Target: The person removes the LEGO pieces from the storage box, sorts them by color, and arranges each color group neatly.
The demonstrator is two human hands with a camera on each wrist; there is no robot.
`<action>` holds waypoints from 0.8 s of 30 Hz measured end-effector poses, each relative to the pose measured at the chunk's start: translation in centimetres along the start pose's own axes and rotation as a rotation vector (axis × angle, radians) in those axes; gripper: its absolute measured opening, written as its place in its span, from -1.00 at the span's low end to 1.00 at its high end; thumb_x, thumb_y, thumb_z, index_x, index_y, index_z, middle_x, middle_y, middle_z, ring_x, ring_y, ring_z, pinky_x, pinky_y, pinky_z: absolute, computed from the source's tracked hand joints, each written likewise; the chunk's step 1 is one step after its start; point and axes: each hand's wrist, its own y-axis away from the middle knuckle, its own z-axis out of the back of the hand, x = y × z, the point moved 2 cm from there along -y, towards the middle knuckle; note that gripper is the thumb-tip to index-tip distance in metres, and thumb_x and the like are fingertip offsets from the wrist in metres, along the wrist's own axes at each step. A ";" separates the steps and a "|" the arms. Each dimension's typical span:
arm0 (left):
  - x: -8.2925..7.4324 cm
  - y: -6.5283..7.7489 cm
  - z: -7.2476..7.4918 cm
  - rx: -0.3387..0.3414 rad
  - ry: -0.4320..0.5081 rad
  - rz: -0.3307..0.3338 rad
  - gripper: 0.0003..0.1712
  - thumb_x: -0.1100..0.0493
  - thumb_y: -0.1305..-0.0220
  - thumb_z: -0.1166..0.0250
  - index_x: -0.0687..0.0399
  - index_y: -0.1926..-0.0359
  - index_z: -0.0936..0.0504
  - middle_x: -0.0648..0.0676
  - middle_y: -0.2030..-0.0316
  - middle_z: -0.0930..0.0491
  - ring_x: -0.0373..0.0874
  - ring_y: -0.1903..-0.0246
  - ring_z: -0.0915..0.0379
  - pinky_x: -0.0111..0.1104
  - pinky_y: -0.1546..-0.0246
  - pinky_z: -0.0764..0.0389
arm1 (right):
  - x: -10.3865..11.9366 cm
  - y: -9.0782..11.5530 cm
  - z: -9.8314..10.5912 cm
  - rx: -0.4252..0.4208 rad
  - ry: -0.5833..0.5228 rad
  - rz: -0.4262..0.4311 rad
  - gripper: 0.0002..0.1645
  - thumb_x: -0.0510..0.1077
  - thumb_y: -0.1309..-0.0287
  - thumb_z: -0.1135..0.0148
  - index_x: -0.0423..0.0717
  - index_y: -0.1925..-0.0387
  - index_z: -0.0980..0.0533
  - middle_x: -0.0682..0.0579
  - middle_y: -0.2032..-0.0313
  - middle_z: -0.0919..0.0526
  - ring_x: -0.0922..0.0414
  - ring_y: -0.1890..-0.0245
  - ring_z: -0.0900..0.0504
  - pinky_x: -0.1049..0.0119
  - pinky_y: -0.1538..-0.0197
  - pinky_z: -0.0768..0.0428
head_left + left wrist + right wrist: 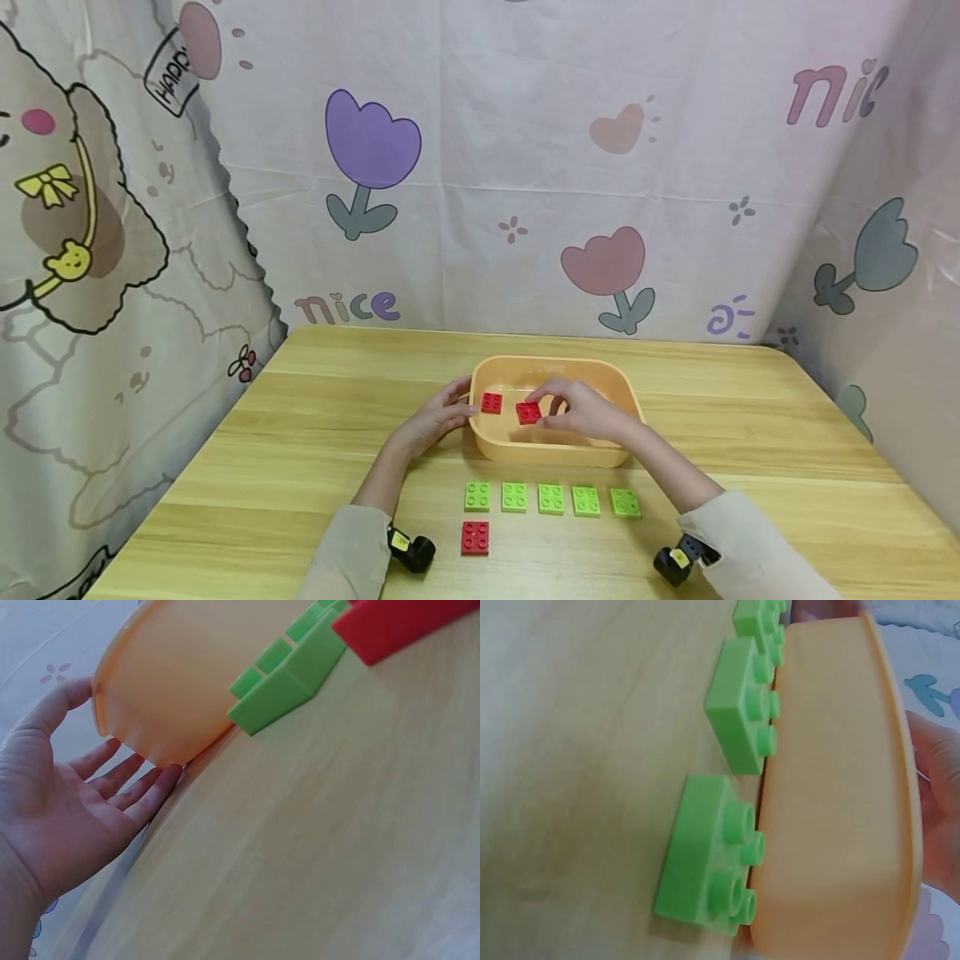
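A yellow-orange plastic bin (pixel 555 455) stands on the table with two red toy bricks in it. My left hand (pixel 437 421) rests against the bin's left end; in the left wrist view its thumb touches the rim and its fairly straight fingers (pixel 154 802) touch the outer wall. Reaching over the near rim, my right hand (pixel 585 411) pinches a red brick (pixel 528 413) between thumb and fingers inside the bin. The other red brick (pixel 491 403) lies to the left of it. In the right wrist view, the bin wall (pixel 832 787) hides the held brick.
Several light green bricks, among them the leftmost green brick (pixel 477 497) and the rightmost green brick (pixel 625 503), form a row in front of the bin. Below the row's left end lies a single red brick (pixel 475 538). A printed cloth (pixel 480 275) hangs behind the wooden table (pixel 225 500).
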 end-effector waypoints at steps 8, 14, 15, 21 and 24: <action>0.1 -0.1 0.1 -0.016 0.000 0.015 -0.20 0.32 -0.18 -0.12 0.21 -0.39 0.03 0.27 -0.36 0.06 0.13 -0.28 0.01 -0.16 -0.16 -0.27 | 2.1 1.3 0.5 -0.051 0.038 0.001 -0.63 -0.17 0.01 -0.34 0.01 0.08 -0.55 0.20 0.22 -0.55 0.25 0.41 -0.49 0.38 0.41 -0.54; 0.0 -0.1 0.1 -0.018 -0.012 0.024 -0.20 0.31 -0.18 -0.13 0.20 -0.39 0.03 0.26 -0.36 0.06 0.13 -0.28 0.01 -0.16 -0.15 -0.27 | 3.6 2.3 0.2 -0.076 0.082 0.001 -0.62 -0.16 0.03 -0.36 0.07 0.09 -0.56 0.26 0.19 -0.55 0.27 0.38 -0.48 0.39 0.39 -0.53; 0.0 -0.1 0.1 -0.018 -0.012 0.024 -0.20 0.31 -0.18 -0.13 0.21 -0.39 0.03 0.27 -0.36 0.06 0.13 -0.28 0.01 -0.15 -0.15 -0.27 | 3.9 2.4 0.1 -0.077 0.079 -0.003 -0.62 -0.16 0.03 -0.36 0.08 0.09 -0.56 0.26 0.19 -0.55 0.27 0.38 -0.48 0.39 0.39 -0.54; 0.1 -0.1 0.1 -0.013 -0.011 0.022 -0.19 0.31 -0.18 -0.13 0.21 -0.39 0.04 0.27 -0.36 0.06 0.13 -0.28 0.00 -0.16 -0.16 -0.27 | 5.3 3.5 -0.5 -0.087 0.074 -0.023 -0.61 -0.12 0.03 -0.37 0.16 0.09 -0.55 0.34 0.20 -0.52 0.30 0.37 -0.47 0.37 0.37 -0.52; 0.1 -0.2 0.1 -0.015 -0.010 0.016 -0.19 0.31 -0.17 -0.14 0.21 -0.39 0.04 0.27 -0.36 0.06 0.13 -0.27 -0.01 -0.16 -0.15 -0.28 | 6.0 4.0 -0.7 -0.096 0.058 -0.018 -0.60 -0.14 0.03 -0.36 0.17 0.09 -0.55 0.35 0.22 -0.52 0.27 0.38 -0.48 0.37 0.38 -0.52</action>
